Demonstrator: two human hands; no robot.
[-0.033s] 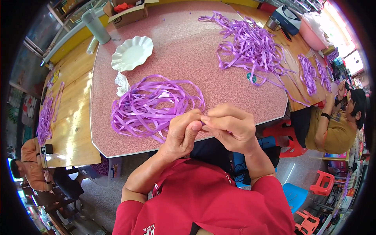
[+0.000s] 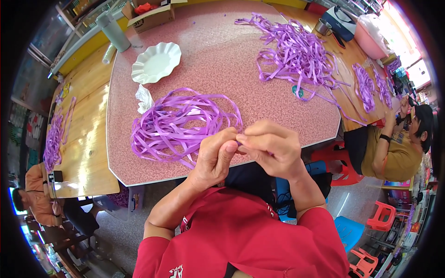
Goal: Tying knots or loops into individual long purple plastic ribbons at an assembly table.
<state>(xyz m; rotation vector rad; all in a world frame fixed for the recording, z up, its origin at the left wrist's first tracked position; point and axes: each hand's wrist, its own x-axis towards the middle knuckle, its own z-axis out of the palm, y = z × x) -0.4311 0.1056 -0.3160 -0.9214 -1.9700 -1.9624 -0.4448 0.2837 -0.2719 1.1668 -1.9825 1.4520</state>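
A loose coil of purple ribbon [image 2: 174, 132] lies on the pink speckled table [image 2: 213, 69], just beyond my hands. My left hand [image 2: 215, 155] is closed at the table's near edge, thumb and forefinger pinching a strand of that ribbon. Against its fingertips, my right hand [image 2: 273, 146] is also closed in a pinch on the ribbon. Only a small bit of purple shows between the fingers. The exact spot they grip is mostly hidden.
A white scalloped plate [image 2: 156, 62], crumpled tissue [image 2: 144, 99] and green bottle [image 2: 112, 31] stand left. A larger purple ribbon heap [image 2: 301, 53] lies far right, near a metal cup [image 2: 323, 28]. A cardboard box [image 2: 152, 18] sits behind. People sit at both sides.
The fingers of my right hand have shifted very slightly against my left fingertips. Everything else is the same.
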